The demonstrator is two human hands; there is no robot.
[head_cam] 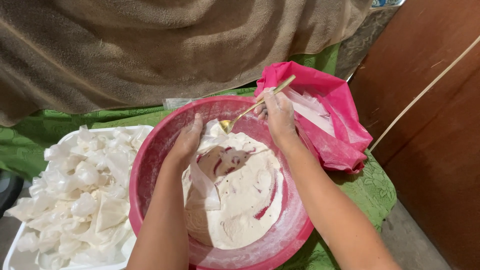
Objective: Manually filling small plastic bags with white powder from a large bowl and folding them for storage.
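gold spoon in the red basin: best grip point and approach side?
Take the gold spoon by its thin handle, upper half, coming from the right. The bowl end points down-left into the floury basin, while the handle slants up-right past the rim; the right hand fingers already pinch it there.

Left hand [187,142]: holds clear plastic bag [205,185] open over flour [240,200] | right hand [277,112]: grips gold spoon [250,109] | pink basin [155,155] | tray of filled bags [80,190] beside it | green tabletop [370,190]
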